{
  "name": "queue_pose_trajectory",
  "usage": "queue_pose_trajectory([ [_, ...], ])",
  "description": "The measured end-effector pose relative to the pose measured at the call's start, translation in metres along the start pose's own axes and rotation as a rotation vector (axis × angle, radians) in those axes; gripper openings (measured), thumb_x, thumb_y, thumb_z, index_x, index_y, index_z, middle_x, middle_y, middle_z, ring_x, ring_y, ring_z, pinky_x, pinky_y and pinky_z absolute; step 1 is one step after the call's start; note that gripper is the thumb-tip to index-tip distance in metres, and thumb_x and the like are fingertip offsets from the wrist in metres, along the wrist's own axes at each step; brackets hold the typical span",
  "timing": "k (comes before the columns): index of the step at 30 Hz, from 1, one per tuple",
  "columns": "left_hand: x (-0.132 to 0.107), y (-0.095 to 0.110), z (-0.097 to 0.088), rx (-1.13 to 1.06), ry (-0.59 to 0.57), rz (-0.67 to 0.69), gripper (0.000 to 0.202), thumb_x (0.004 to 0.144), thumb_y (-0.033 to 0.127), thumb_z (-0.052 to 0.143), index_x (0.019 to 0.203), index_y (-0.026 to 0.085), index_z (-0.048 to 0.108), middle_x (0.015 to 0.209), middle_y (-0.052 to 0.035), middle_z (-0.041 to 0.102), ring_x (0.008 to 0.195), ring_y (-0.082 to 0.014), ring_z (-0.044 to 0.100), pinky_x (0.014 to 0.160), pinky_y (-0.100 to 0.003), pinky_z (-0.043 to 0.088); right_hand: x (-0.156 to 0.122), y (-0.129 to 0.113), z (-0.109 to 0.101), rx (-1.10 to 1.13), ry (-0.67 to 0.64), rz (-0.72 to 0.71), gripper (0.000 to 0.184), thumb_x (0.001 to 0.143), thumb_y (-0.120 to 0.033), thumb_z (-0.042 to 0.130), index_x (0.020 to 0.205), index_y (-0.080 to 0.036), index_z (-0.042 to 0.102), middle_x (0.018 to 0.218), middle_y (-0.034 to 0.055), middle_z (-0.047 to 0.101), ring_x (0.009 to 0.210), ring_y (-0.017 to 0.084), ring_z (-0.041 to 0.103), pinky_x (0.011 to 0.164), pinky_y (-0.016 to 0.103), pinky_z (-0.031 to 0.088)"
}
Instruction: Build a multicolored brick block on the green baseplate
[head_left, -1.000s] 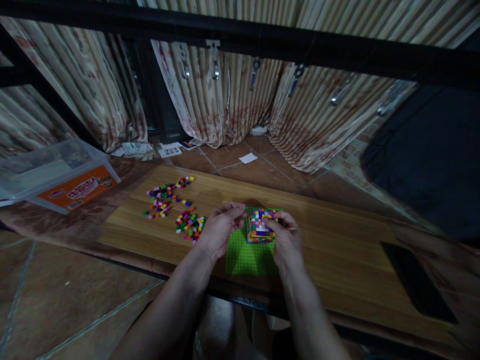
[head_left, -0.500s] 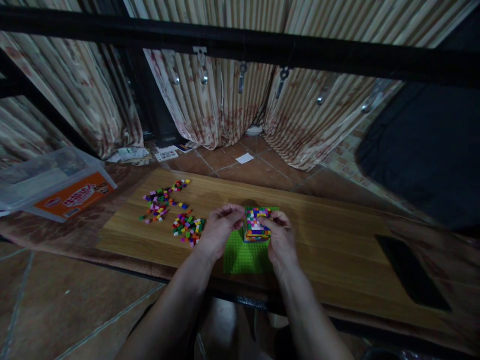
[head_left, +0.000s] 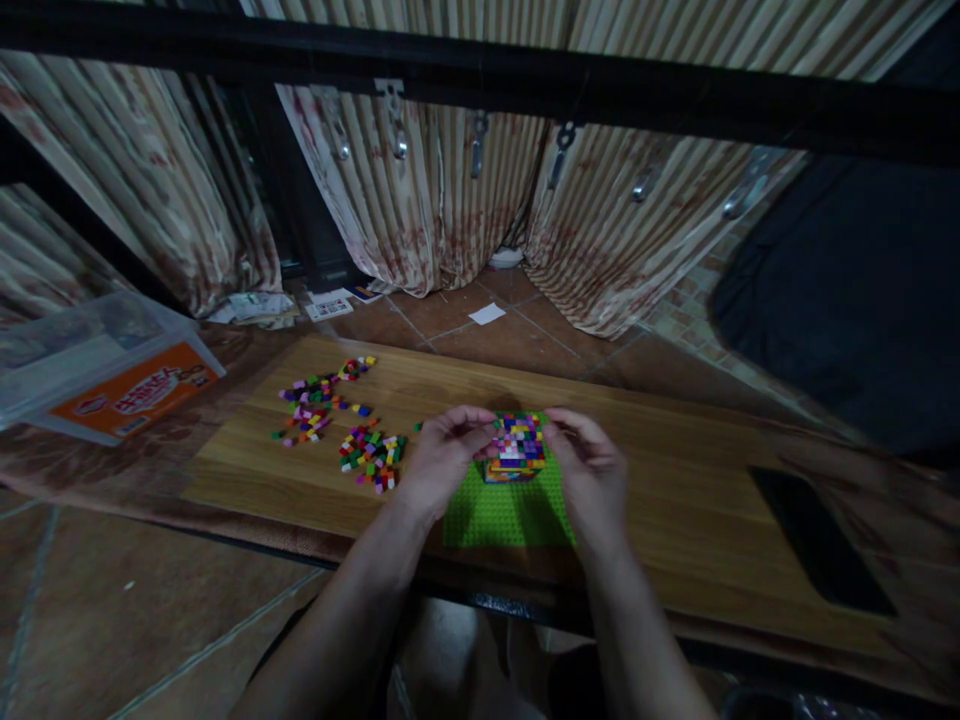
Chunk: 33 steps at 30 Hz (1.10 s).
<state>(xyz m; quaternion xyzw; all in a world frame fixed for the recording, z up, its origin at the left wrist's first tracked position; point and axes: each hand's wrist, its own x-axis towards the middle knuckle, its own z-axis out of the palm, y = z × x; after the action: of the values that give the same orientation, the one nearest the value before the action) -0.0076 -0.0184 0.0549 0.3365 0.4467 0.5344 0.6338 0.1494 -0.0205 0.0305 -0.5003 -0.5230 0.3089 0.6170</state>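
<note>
A block-shaped stack of small multicoloured toy bricks [head_left: 516, 462] stands on a bright green studded baseplate [head_left: 510, 520]. My left hand [head_left: 448, 450] is at the stack's left side, thumb and fingers bent together in a pinch near its upper edge. Whatever lies between those fingertips is too small to make out. On the opposite side, my right hand [head_left: 594, 465] is curled with thumb and forefinger close together by the upper right corner. If it holds a brick, I cannot see it.
Loose bricks lie in two heaps, a nearer one [head_left: 373, 455] and a farther one [head_left: 307, 405], on the wooden board [head_left: 675, 480]. A clear plastic box [head_left: 120, 370] with an orange label stands at the left. A dark flat slab [head_left: 821, 540] lies at the right.
My right hand has moved right, off the top of the brick stack to its right edge, uncovering more of the top. My left hand stays by the left side. The view shifted slightly.
</note>
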Motion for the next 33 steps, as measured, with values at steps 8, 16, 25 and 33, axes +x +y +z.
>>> queue_pose_trajectory([
  [8, -0.002, -0.002, 0.002, 0.069, -0.138, 0.079, 0.018, 0.066, 0.022, 0.073, 0.081, 0.013, 0.067, 0.066, -0.0003, 0.064, 0.057, -0.0088, 0.056, 0.059, -0.022, 0.045, -0.006, -0.010, 0.008, -0.264, -0.267, -0.283, 0.018, 0.087, -0.027, 0.058, 0.099, -0.029, 0.070, 0.104, 0.0036, 0.063, 0.102, 0.020, 0.058, 0.089, 0.038, 0.046],
  [16, 0.000, -0.005, 0.000, 0.148, -0.084, 0.097, 0.014, 0.073, 0.021, 0.066, 0.086, 0.014, 0.064, 0.070, -0.0022, 0.066, 0.060, -0.0120, 0.059, 0.059, -0.023, 0.046, 0.000, -0.004, 0.001, -0.353, -0.173, -0.304, 0.014, 0.086, -0.028, 0.058, 0.092, -0.027, 0.071, 0.100, 0.0037, 0.062, 0.098, 0.021, 0.058, 0.087, 0.040, 0.046],
  [25, 0.011, -0.016, -0.014, 0.505, 0.149, 0.282, 0.012, 0.075, 0.023, 0.062, 0.083, 0.019, 0.070, 0.078, -0.0012, 0.068, 0.063, -0.0119, 0.055, 0.061, -0.022, 0.040, 0.002, 0.003, 0.000, -0.600, -0.237, -0.396, 0.018, 0.086, -0.024, 0.055, 0.093, -0.028, 0.072, 0.101, 0.0048, 0.063, 0.097, 0.023, 0.054, 0.086, 0.043, 0.045],
  [33, 0.009, -0.017, -0.013, 0.564, 0.118, 0.263, 0.015, 0.075, 0.026, 0.061, 0.085, 0.019, 0.070, 0.065, 0.0014, 0.062, 0.054, -0.0109, 0.048, 0.054, -0.022, 0.034, 0.001, 0.001, 0.007, -0.596, -0.208, -0.369, 0.016, 0.080, -0.019, 0.059, 0.086, -0.026, 0.072, 0.102, 0.0051, 0.062, 0.099, 0.024, 0.055, 0.087, 0.044, 0.045],
])
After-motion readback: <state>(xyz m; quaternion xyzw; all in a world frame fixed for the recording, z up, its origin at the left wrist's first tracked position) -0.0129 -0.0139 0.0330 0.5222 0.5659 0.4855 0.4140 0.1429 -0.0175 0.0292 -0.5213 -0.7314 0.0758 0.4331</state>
